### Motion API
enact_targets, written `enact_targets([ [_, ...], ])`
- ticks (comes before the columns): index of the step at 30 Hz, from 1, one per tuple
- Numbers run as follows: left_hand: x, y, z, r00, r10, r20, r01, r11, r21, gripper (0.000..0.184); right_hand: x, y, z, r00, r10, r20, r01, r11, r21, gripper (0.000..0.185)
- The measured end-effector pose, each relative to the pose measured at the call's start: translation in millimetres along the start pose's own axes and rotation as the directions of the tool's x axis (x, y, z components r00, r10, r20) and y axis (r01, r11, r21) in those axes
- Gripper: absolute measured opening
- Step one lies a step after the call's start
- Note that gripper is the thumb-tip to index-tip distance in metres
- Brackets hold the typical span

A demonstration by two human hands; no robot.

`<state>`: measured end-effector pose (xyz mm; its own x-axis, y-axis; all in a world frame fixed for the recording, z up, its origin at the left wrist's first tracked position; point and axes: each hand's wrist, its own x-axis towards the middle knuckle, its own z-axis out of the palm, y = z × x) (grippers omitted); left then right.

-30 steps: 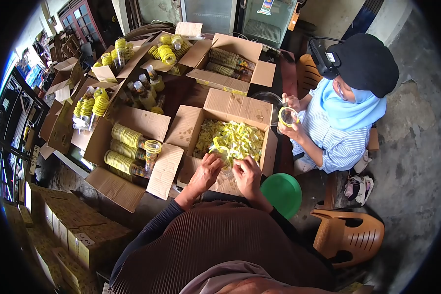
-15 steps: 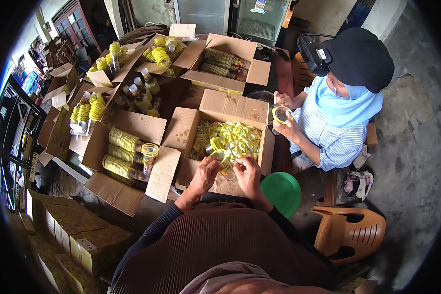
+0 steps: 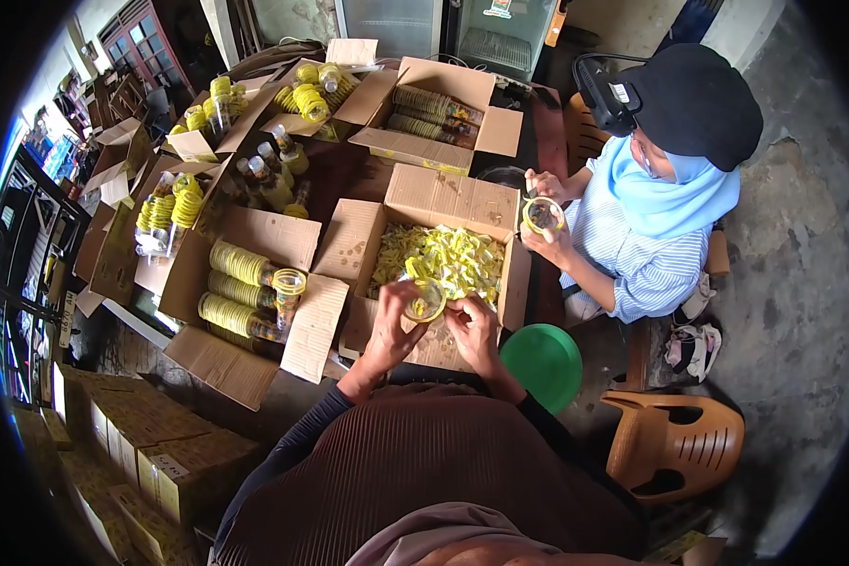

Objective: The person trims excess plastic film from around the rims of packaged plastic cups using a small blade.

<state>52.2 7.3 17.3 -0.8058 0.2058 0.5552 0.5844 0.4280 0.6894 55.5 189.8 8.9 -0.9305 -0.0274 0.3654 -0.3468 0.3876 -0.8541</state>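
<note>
Over the near edge of an open cardboard box (image 3: 448, 200), my left hand (image 3: 393, 325) grips a clear round container with a yellow rim (image 3: 426, 302). My right hand (image 3: 473, 330) is at the container's right side, its fingers bent and pressed together; what they hold, if anything, is too small to tell. Behind both hands, small yellow and white packets (image 3: 448, 257) fill much of the box. Left of it, another open box (image 3: 219, 366) holds rows of stacked yellow-rimmed containers (image 3: 239, 264).
A co-worker (image 3: 641, 226) sits at the right, holding a similar container (image 3: 543, 216). A green round lid or basin (image 3: 541, 368) lies right of my right hand, near an orange chair (image 3: 674, 443). More boxes (image 3: 434, 156) and bottles (image 3: 270, 174) stand farther back.
The container in my left hand has tilted so its round yellow rim now faces up toward the camera. My left hand has risen slightly around it.
</note>
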Motion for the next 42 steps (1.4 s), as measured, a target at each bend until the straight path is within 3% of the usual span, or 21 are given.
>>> enact_targets([
  [1,5,7,-1,0.996,-0.047,-0.082,0.046,0.999,-0.018,0.068,-1,1,-1,1.000,-0.015,0.004,0.015,1.000,-0.014,0.013],
  [2,7,8,-1,0.995,-0.048,-0.083,0.046,0.999,-0.018,0.068,-1,2,-1,1.000,-0.030,0.009,0.030,0.999,-0.028,0.015],
  [4,10,10,-1,0.981,-0.159,-0.115,0.127,0.961,-0.247,0.075,-1,-2,-3,0.999,-0.035,0.010,0.035,0.999,0.016,0.014],
  [5,10,4,-7,0.995,-0.096,-0.011,0.095,0.995,-0.036,0.079,0,-4,-5,0.999,-0.040,0.010,0.039,0.997,0.061,0.014],
  [9,1,-4,-7,0.995,-0.102,0.010,0.102,0.984,-0.144,0.074,-3,9,-5,0.995,-0.099,-0.007,0.099,0.995,0.020,0.012],
  [11,-11,-14,-4,0.940,-0.333,0.077,0.342,0.918,-0.200,0.068,-5,7,-7,0.997,0.044,-0.068,-0.042,0.999,0.032,0.011],
  [15,-13,-8,-6,0.948,-0.309,0.076,0.316,0.943,-0.105,0.072,-4,13,-12,0.995,0.011,-0.098,-0.004,0.997,0.073,0.011],
  [17,-22,-21,1,0.993,-0.114,0.011,0.114,0.993,0.034,0.073,-5,5,-14,0.998,0.018,-0.068,-0.010,0.993,0.117,0.012],
  [18,-24,-22,3,0.993,-0.115,0.014,0.115,0.993,0.033,0.073,-6,0,-14,0.999,0.021,-0.038,-0.015,0.987,0.162,0.012],
  [20,-27,-25,5,0.998,0.065,-0.021,-0.063,0.993,0.104,0.070,-10,-4,-13,0.999,0.050,0.012,-0.051,0.963,0.266,0.013],
  [22,-24,-16,1,0.999,0.043,0.019,-0.044,0.993,0.106,0.066,-9,-22,-17,0.987,0.019,0.160,-0.045,0.987,0.157,0.013],
  [24,-22,-8,-3,0.998,0.021,0.054,-0.027,0.994,0.110,0.062,-12,-9,-13,0.995,0.013,0.097,-0.027,0.988,0.151,0.012],
  [26,-20,-3,-7,0.997,-0.034,0.073,0.025,0.992,0.120,0.058,-10,8,-18,0.998,0.040,-0.048,-0.039,0.999,0.010,0.013],
  [27,-19,-3,-9,0.997,-0.034,0.068,0.026,0.992,0.123,0.058,-8,9,-19,0.995,0.045,-0.086,-0.038,0.996,0.080,0.013],
  [36,-20,-16,-19,0.988,-0.151,0.040,0.148,0.986,0.084,0.059,-19,-19,-17,0.998,0.058,0.011,-0.058,0.998,0.038,0.013],
  [42,-14,-15,-24,0.980,-0.180,0.086,0.163,0.972,0.172,0.058,-22,-34,-13,0.995,-0.099,-0.033,0.095,0.990,-0.103,0.018],
])
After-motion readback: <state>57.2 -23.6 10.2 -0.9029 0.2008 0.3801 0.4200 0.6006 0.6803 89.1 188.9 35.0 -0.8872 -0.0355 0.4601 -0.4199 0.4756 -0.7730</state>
